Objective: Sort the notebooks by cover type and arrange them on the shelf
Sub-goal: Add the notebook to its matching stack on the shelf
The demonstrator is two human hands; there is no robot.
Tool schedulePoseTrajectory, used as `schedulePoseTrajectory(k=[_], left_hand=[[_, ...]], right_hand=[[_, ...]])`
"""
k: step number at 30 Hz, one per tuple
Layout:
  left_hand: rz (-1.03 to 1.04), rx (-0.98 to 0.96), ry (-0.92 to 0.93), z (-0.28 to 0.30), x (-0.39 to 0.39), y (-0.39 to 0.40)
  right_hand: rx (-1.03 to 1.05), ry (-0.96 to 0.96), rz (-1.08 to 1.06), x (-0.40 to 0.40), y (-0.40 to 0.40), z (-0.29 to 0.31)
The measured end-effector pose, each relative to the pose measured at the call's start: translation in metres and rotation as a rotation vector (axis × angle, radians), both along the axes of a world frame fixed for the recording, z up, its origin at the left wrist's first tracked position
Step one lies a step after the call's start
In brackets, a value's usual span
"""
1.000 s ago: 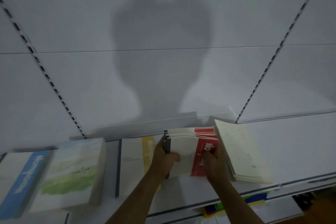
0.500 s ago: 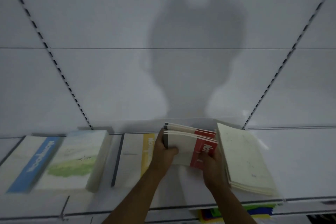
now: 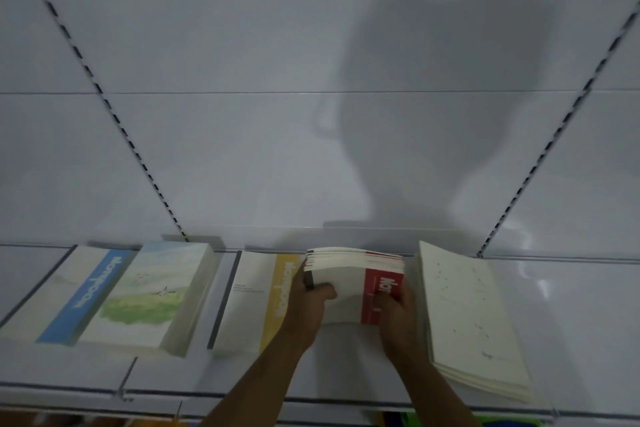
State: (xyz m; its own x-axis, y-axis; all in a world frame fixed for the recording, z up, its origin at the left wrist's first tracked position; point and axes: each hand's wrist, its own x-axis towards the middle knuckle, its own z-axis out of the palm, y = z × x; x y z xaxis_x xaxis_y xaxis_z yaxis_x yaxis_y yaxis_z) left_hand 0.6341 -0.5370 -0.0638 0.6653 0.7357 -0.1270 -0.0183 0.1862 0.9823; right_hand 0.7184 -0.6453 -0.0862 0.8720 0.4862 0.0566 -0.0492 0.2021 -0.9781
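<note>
I hold the red-banded stack (image 3: pixel 353 282) between both hands; my left hand (image 3: pixel 306 305) pinches its dark spine edge, thumb on the top cover, and my right hand (image 3: pixel 396 314) curls round the red side; the stack's long axis runs away from me toward the back panel (image 3: pixel 242 149); it sits over the shelf (image 3: pixel 332 367), in the gap between the yellow-banded stack (image 3: pixel 256 298) just left and the cream stack (image 3: pixel 471 319) just right; I judge it only needs lowering straight down, both hands equally near; the blue-banded stack (image 3: pixel 74 298) and landscape stack (image 3: pixel 149 295) lie well left.
</note>
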Motion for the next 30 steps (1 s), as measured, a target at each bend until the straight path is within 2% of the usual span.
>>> schedulePoseTrajectory(k=[6,10,13,18,23,30], left_hand=[[-0.028,0.052,0.067,-0.011,-0.004,0.005],[0.015,0.036,0.044,-0.004,0.003,0.010],[0.018,-0.011,0.034,-0.005,0.003,0.010],[-0.016,-0.026,0.011,-0.008,-0.002,0.005],[0.003,-0.019,-0.001,-0.011,0.001,0.005],[-0.079,0.007,0.027,-0.017,-0.003,0.009]], right_hand=[[-0.016,0.070,-0.055,-0.006,0.010,-0.009],[0.030,0.066,-0.129,-0.004,0.016,-0.001],[-0.011,0.104,-0.125,-0.006,0.018,-0.006],[-0.060,0.101,-0.192,-0.006,0.019,-0.018],[-0.066,0.067,-0.185,-0.006,0.018,-0.019],[-0.076,0.012,-0.143,-0.005,0.015,-0.024]])
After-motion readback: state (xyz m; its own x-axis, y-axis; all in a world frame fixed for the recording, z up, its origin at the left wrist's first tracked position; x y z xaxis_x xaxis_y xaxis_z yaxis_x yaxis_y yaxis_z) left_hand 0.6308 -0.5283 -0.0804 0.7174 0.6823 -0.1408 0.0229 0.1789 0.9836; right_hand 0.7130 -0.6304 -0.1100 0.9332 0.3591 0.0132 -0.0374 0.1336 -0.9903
